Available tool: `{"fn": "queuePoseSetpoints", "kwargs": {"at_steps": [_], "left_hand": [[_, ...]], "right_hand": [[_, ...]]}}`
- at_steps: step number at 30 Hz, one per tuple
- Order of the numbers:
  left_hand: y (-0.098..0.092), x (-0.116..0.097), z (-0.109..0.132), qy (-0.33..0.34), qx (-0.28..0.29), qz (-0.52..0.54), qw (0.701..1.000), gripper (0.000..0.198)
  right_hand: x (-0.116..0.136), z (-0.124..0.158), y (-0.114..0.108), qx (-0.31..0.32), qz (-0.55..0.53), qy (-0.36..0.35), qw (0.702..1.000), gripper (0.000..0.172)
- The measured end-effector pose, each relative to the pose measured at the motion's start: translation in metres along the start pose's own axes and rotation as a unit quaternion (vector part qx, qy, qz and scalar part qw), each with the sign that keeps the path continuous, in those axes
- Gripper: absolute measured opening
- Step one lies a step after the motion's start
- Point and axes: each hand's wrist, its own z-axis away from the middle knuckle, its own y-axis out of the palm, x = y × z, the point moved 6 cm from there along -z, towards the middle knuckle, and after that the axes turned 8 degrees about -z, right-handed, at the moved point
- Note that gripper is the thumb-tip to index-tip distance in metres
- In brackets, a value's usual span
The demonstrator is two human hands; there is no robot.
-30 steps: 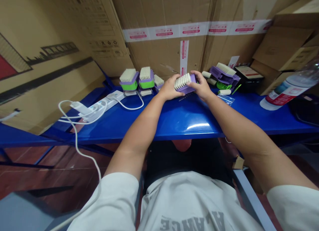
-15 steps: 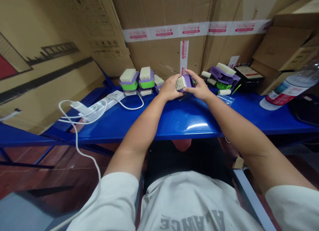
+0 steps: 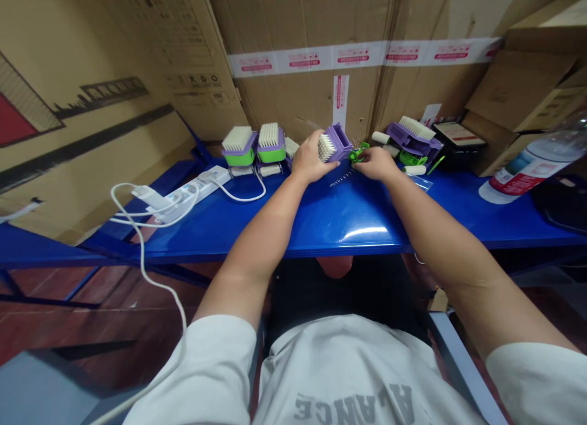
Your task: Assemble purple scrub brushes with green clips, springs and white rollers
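My left hand (image 3: 308,161) grips a purple brush (image 3: 332,145) with white bristles, held tilted above the blue table (image 3: 321,220) near the back wall. Just to its right, my right hand (image 3: 378,163) pinches a small green plastic part (image 3: 358,152). A thin metal spring (image 3: 340,178) lies on the table under the brush. Two finished brushes with green bases (image 3: 254,145) stand in a row to the left, bristles up.
More purple brush parts (image 3: 413,137), white rollers and a green piece lie at the back right. A white power strip (image 3: 192,188) with cables sits at the left. A plastic bottle (image 3: 527,165) lies at the right. Cardboard boxes (image 3: 321,52) wall in the back.
My right hand has let go of the purple brush and taken up the green part. The left hand has turned the brush and lifted it slightly.
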Motion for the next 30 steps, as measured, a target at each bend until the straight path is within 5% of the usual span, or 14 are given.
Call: {"fn": "queuePoseSetpoints", "kwargs": {"at_steps": [6, 13, 21, 30], "left_hand": [[0.001, 0.000, -0.001, 0.013, -0.003, 0.016, 1.000, 0.103], [-0.002, 0.000, 0.000, -0.012, -0.010, 0.040, 0.999, 0.104], [0.000, 0.004, 0.000, -0.019, -0.015, 0.028, 0.999, 0.101], [0.003, 0.006, -0.001, -0.007, -0.015, 0.022, 1.000, 0.100]], "right_hand": [[0.000, 0.003, 0.008, 0.055, 0.060, 0.035, 0.996, 0.020], [-0.004, 0.002, 0.010, 0.035, -0.100, 0.050, 0.993, 0.028], [0.013, 0.015, 0.008, 0.039, -0.396, 0.132, 0.908, 0.026], [0.015, 0.017, 0.012, 0.097, -0.479, 0.163, 0.857, 0.040]]}}
